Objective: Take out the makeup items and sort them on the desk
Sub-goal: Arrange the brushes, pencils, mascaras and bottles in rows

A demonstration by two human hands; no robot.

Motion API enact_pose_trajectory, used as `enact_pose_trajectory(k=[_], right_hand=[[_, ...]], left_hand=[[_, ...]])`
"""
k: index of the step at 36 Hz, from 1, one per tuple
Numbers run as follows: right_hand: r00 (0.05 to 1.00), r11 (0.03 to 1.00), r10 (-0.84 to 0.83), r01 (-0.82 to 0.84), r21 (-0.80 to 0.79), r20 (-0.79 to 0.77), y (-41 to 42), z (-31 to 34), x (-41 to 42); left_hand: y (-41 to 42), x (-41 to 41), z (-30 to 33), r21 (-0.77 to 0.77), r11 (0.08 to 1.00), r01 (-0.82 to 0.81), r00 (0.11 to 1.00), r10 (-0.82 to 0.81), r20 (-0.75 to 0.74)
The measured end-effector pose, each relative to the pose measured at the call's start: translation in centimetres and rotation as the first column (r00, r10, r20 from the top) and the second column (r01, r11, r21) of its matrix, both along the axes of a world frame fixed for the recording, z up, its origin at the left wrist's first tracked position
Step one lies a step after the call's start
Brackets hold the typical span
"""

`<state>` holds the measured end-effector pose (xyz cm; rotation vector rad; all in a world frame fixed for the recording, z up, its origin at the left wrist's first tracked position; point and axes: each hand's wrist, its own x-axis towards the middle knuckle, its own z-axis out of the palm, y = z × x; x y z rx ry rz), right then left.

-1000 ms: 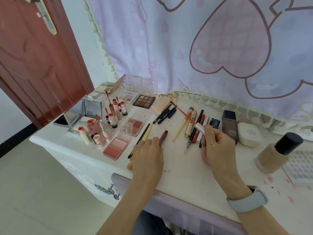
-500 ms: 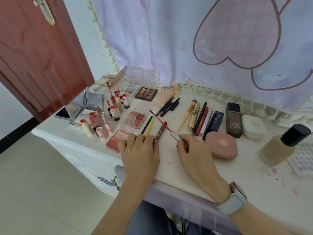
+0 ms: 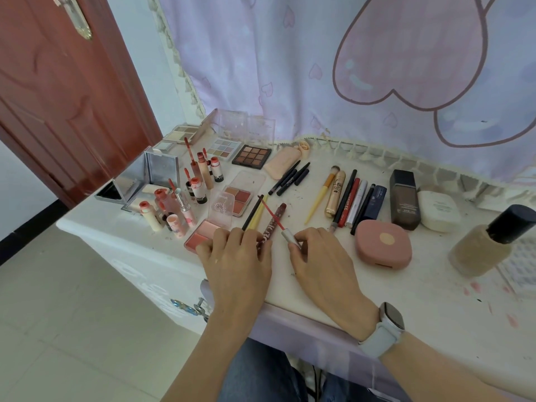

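A thin red wand with a silver cap (image 3: pixel 291 236) is lying slantwise on the white desk (image 3: pixel 333 288), its tip crossing the yellow pencil (image 3: pixel 259 213) and black pencil (image 3: pixel 251 213). Beside it a dark red tube (image 3: pixel 272 223) is lying (lettering unreadable). A pink round compact (image 3: pixel 383 243) is sitting closed farther right.

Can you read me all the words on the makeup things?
Nothing reads clearly enough to quote.
Gold tube: dark print, too blurred.
Black pencil: red letters, too blurred.
Black pen: small white word, too small.
White-capped lip tube: dark print, blurred.
Clear palette lid: faint word, unreadable.
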<state>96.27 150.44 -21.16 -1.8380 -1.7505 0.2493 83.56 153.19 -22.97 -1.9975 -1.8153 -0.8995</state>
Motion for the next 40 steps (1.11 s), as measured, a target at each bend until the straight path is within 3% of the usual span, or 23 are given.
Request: enact_pose_trajectory(k=[8,18,22,30,32,34,40], right_hand=[[0.997,0.999,0.034,-0.036,0.019,0.064,0.2,-0.2,-0.1],[0.991,0.995,0.053,-0.063,0.081,0.12,0.1,-0.4,-0.4],[0.994,0.996,0.075,-0.078,0.036,0.083,-0.1,-0.2,-0.2],[0.994,0.985,0.11,-0.109,0.137,0.005,0.9,1.6,1.7],[0.992,0.983,0.111,-0.119,0.137,0.068,2.1,2.2,2.7],[0.964,0.987,0.121,-0.142,0.073,0.237,3.7,2.6,3.7],[0.684,0.968,0.252,-0.184,-0.172,0.685,6.6,2.6,4.5]], left_hand=[[-0.3,0.2,-0.5,0.105,0.994,0.012,0.999,-0.017,0.047],[-0.2,0.1,-1.1,0.065,0.998,0.014,0.995,-0.02,0.095],[-0.3,0.1,-1.1,0.074,0.997,0.021,0.994,-0.029,0.108],[-0.4,0.1,-1.1,0.08,0.996,0.034,0.99,-0.044,0.135],[-0.4,0.1,-1.0,0.083,0.996,0.039,0.988,-0.051,0.146],[-0.4,0.0,-1.0,0.079,0.996,0.049,0.986,-0.061,0.152],[-0.2,0.1,-1.0,0.036,0.996,0.083,0.985,-0.087,0.152]])
